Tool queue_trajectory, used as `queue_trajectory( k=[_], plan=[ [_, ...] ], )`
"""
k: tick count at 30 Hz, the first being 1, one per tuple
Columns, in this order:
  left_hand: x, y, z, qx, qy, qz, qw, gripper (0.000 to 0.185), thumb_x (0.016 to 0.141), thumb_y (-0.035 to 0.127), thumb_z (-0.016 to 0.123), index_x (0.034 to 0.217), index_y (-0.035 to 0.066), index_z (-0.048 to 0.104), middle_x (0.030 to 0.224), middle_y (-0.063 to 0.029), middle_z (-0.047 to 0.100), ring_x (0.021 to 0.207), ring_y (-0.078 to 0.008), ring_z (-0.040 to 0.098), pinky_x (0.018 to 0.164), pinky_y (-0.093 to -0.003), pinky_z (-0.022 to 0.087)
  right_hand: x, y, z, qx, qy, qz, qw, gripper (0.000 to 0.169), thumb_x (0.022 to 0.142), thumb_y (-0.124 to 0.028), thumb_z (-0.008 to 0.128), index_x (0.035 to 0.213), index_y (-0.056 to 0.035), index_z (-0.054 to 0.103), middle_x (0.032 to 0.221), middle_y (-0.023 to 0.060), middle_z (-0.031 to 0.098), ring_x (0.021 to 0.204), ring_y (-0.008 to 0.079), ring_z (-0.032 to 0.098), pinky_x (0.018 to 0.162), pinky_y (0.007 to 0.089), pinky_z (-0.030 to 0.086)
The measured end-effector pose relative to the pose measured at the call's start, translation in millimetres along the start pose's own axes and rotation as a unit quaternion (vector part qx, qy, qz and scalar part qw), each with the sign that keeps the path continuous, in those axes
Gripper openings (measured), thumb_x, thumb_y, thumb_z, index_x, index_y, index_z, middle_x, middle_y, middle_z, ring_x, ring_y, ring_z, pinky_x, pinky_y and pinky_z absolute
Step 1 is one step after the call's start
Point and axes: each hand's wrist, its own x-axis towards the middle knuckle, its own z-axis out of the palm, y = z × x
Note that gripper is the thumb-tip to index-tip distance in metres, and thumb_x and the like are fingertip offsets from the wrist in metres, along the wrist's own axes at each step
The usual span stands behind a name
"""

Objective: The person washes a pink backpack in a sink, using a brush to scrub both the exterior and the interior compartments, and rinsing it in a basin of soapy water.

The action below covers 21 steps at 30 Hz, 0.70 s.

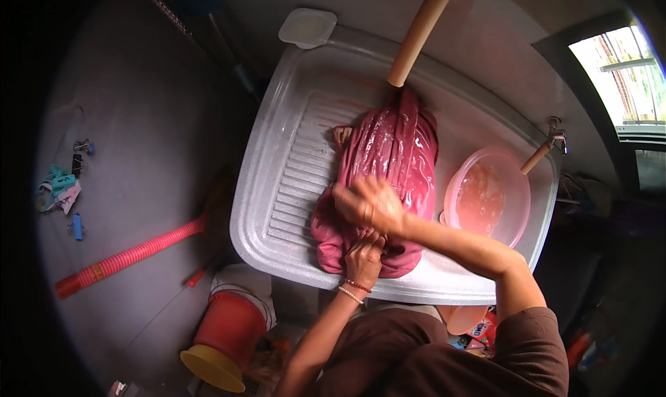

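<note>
A wet, dark pink garment lies bunched lengthwise in a grey washbasin with a ridged washboard floor. Its surface is slick and shiny. My left hand grips the cloth at its near end; two bead bracelets circle that wrist. Just beyond it, my right hand is over the middle of the garment, blurred by motion. Whether it holds anything under the palm cannot be made out. A pink plastic bowl with foamy, reddish water is in the basin to the right of the cloth.
A tan tube comes down over the garment's far end. The tap at right has a short tan tube above the bowl. A translucent lid rests on the far-left corner. Below left stands a red bucket; clips hang at left.
</note>
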Motion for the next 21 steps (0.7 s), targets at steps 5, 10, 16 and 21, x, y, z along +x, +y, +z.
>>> queue_trajectory(
  k=[5,10,16,21],
  plan=[
    [11.9,6.9,-3.4,-0.014,0.0,0.042,0.999,0.013,0.088,0.006,0.052,0.092,0.002,0.064,0.114,-0.0145,0.065,0.112,-0.0273,0.061,0.099,-0.0372,0.047,82.3,123.6,42.8,-0.108,-0.001,0.229,0.967,0.025,0.082,-0.027,0.06,0.104,-0.0157,0.06,0.091,0.0148,0.057,0.073,0.0309,0.061,0.059,0.0414,0.047],
    [5.9,-3.2,-0.1,-0.02,0.008,0.036,0.999,0.012,0.087,0.007,0.053,0.092,0.002,0.062,0.117,-0.0154,0.064,0.113,-0.0278,0.06,0.1,-0.0372,0.046,59.6,68.4,33.9,-0.066,-0.001,0.114,0.991,0.021,0.083,-0.025,0.059,0.103,-0.0164,0.06,0.088,0.014,0.055,0.072,0.0282,0.058,0.055,0.0389,0.046],
    [6.6,1.1,-2.5,-0.022,-0.001,0.05,0.999,0.013,0.085,0.006,0.054,0.093,0.002,0.064,0.117,-0.0151,0.064,0.112,-0.0278,0.061,0.1,-0.0372,0.047,88.0,80.8,46.1,-0.049,-0.038,0.2,0.978,0.038,0.081,-0.03,0.064,0.116,-0.0171,0.058,0.092,0.0175,0.059,0.08,0.0331,0.062,0.064,0.0443,0.052],
    [8.1,1.7,-2.3,-0.017,0.003,0.055,0.998,0.013,0.086,0.006,0.053,0.093,0.002,0.064,0.116,-0.0141,0.065,0.11,-0.0283,0.062,0.096,-0.0378,0.049,99.4,113.4,46.2,-0.011,0.014,0.192,0.981,0.046,0.079,-0.034,0.068,0.12,-0.0187,0.055,0.098,0.0152,0.058,0.09,0.0347,0.061,0.074,0.0458,0.052]
  ],
)
